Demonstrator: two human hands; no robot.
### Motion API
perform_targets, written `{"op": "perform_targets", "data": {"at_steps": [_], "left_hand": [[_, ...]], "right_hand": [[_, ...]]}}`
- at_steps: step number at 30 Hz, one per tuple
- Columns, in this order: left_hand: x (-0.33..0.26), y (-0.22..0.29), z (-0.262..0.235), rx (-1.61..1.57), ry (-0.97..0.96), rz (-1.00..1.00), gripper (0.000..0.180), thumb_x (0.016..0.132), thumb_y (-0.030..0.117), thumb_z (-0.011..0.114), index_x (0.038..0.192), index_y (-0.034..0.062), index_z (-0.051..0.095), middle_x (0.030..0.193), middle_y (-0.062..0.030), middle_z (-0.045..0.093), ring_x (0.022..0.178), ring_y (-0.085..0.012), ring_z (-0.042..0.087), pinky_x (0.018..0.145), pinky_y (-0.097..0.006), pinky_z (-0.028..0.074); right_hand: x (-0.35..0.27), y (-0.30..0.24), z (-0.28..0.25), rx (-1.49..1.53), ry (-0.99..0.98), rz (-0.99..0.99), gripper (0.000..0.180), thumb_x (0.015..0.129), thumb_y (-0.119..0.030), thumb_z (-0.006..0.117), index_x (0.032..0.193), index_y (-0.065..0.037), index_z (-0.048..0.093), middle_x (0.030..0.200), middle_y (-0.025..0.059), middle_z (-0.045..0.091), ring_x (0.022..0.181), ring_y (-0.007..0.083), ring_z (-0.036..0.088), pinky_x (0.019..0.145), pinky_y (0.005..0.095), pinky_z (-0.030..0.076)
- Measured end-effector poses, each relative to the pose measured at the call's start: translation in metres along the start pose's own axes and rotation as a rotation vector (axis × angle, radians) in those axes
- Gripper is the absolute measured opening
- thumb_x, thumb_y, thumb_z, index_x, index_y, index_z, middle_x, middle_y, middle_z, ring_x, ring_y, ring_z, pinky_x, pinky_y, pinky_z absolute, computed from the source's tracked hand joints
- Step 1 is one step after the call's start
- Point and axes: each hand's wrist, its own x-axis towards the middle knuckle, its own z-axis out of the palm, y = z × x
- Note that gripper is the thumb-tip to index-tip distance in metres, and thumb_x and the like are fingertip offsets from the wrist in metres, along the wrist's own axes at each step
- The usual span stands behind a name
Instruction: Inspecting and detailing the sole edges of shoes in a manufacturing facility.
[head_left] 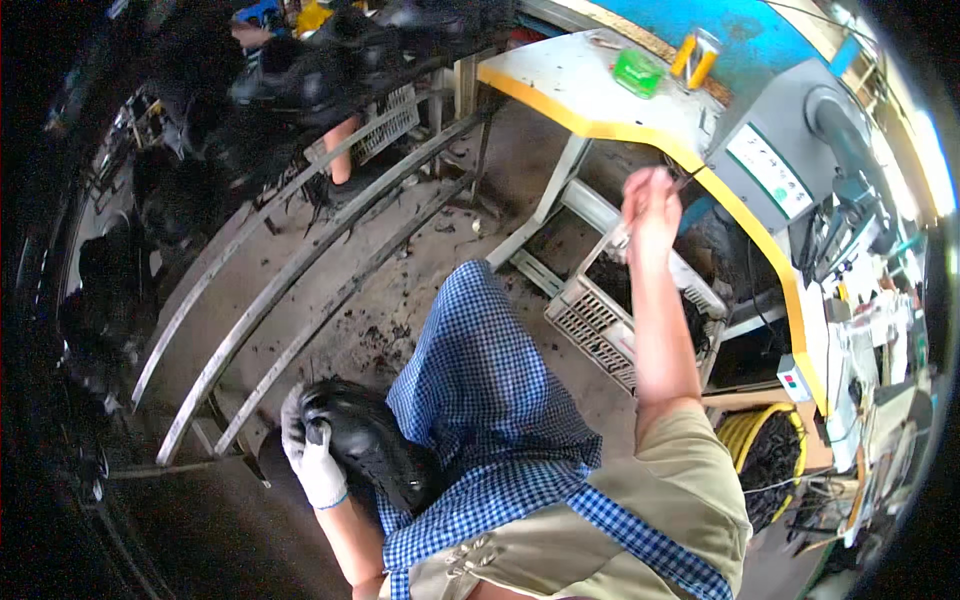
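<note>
My left hand (pixel 316 468), in a white glove, grips a black shoe (pixel 372 440) at its upper part. The shoe rests against my lap, beside the blue checked apron (pixel 490 350). My bare right hand (pixel 652 212) is raised away from the shoe, close to the yellow edge of a white worktable (pixel 560 75). Its fingers are blurred by motion. A thin dark thing shows beside the fingertips, but I cannot make out whether the hand holds it.
A green box (pixel 637 73) and a yellow can (pixel 694 58) stand on the worktable near a grey machine (pixel 780 150). Beneath it sits a pale plastic crate (pixel 590 318). A yellow basket (pixel 738 440) holds black scraps. Metal rails (pixel 290 270) run along my left, with black shoes (pixel 290 75) beyond.
</note>
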Motion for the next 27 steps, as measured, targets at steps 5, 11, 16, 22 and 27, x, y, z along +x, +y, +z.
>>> {"op": "perform_targets", "data": {"at_steps": [5, 11, 16, 22, 27], "left_hand": [[-0.003, 0.007, -0.002, -0.081, 0.024, -0.036, 0.059, 0.075, 0.03, 0.073, 0.121, -0.0002, 0.052, 0.11, -0.0076, 0.06, 0.098, -0.0177, 0.056, 0.09, -0.03, 0.044], [-0.007, 0.006, -0.015, -0.089, -0.07, 0.019, 0.053, 0.085, 0.021, 0.064, 0.13, -0.0011, 0.045, 0.12, -0.008, 0.056, 0.106, -0.0185, 0.053, 0.095, -0.031, 0.04], [-0.013, 0.008, -0.02, -0.036, -0.033, 0.007, 0.064, 0.079, 0.032, 0.07, 0.129, -0.0013, 0.045, 0.12, -0.01, 0.056, 0.109, -0.0209, 0.053, 0.095, -0.033, 0.041], [-0.01, 0.012, -0.01, -0.004, 0.005, -0.042, 0.059, 0.075, 0.031, 0.073, 0.121, 0.0004, 0.052, 0.113, -0.0066, 0.059, 0.104, -0.0186, 0.054, 0.095, -0.031, 0.04], [0.001, -0.001, -0.009, 0.035, -0.036, -0.039, 0.06, 0.076, 0.031, 0.072, 0.123, 0.0007, 0.05, 0.113, -0.0067, 0.059, 0.102, -0.0181, 0.055, 0.093, -0.032, 0.042]], "right_hand": [[0.12, 0.026, -0.031, -0.018, 0.229, 0.037, 0.027, 0.092, -0.022, 0.056, 0.11, -0.002, 0.06, 0.072, 0.0008, 0.056, 0.046, 0.0032, 0.037, 0.039, 0.0203, 0.026], [0.234, 0.085, -0.05, -0.221, 0.334, 0.083, 0.042, 0.082, -0.024, 0.068, 0.114, 0.002, 0.059, 0.085, 0.0068, 0.063, 0.049, 0.0092, 0.046, 0.044, 0.0247, 0.036], [0.263, 0.084, -0.049, -0.802, 0.367, -0.093, 0.041, 0.077, -0.028, 0.072, 0.111, -0.007, 0.065, 0.094, 0.0083, 0.069, 0.074, 0.0181, 0.065, 0.069, 0.0322, 0.049], [0.269, 0.074, -0.039, -1.044, 0.317, -0.085, 0.037, 0.079, -0.046, 0.063, 0.093, -0.012, 0.071, 0.087, 0.0139, 0.068, 0.083, 0.0291, 0.065, 0.075, 0.0384, 0.048], [0.276, 0.069, -0.057, -0.702, 0.408, -0.231, 0.03, 0.083, -0.035, 0.064, 0.093, -0.008, 0.07, 0.084, 0.012, 0.069, 0.07, 0.0219, 0.065, 0.065, 0.0329, 0.049]]}}
